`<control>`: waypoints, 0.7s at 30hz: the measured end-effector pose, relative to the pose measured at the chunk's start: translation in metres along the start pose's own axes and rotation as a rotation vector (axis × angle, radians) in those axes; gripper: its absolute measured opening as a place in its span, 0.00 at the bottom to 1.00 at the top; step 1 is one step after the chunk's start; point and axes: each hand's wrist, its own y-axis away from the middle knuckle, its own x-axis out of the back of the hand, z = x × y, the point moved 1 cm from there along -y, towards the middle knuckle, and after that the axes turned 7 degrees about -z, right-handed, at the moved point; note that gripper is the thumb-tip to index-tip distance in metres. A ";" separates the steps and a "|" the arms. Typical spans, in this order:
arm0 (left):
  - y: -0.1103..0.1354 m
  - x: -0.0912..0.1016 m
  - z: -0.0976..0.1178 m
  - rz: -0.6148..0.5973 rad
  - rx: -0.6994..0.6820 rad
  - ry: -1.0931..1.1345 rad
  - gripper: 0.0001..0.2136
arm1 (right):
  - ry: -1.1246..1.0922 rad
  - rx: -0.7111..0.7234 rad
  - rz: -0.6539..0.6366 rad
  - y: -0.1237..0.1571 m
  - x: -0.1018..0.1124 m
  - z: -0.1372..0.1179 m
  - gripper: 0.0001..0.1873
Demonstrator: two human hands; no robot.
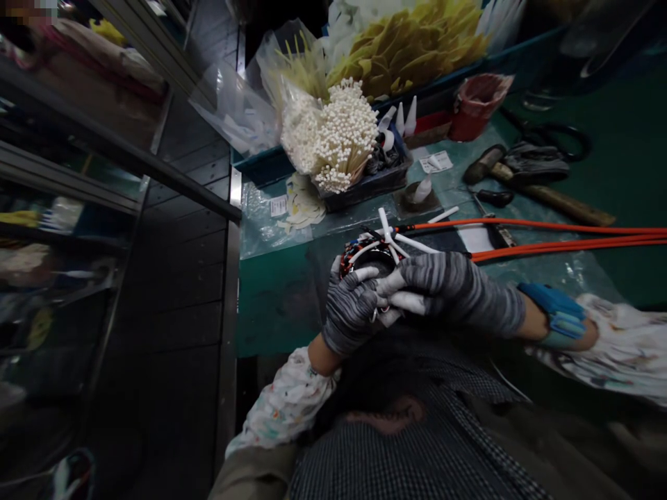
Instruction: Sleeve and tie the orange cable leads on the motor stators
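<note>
Both my hands wear grey striped gloves with white fingertips. My left hand (350, 309) is closed around the near side of a round wound coil part (365, 255) with dark and orange windings and white sleeves sticking up from it. My right hand (448, 288) lies across from the right, fingers pinched together against the same part, touching my left hand. A blue band (555, 312) sits on my right wrist. Orange cables (547, 236) run from the part to the right edge. What the fingertips pinch is hidden.
A dark tray (365, 186) holds a bundle of white-tipped sticks (333, 135). Behind it lie yellow sheets (411, 45) and a red cup (476, 104). A hammer (542, 191) and scissors (552, 135) lie at the right. Metal shelving (104, 180) stands to the left.
</note>
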 end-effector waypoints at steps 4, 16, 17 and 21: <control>0.002 0.001 -0.002 -0.005 0.008 0.092 0.08 | 0.189 0.088 -0.125 0.009 -0.004 0.000 0.13; -0.003 0.001 0.004 0.033 0.024 0.153 0.04 | 0.027 0.089 -0.152 -0.008 -0.008 -0.013 0.15; -0.003 0.001 0.004 0.028 0.015 0.134 0.04 | 0.068 0.032 -0.100 -0.019 -0.008 -0.009 0.16; -0.005 0.003 0.003 0.006 -0.010 0.108 0.06 | 0.199 -0.169 0.101 -0.043 -0.011 0.010 0.14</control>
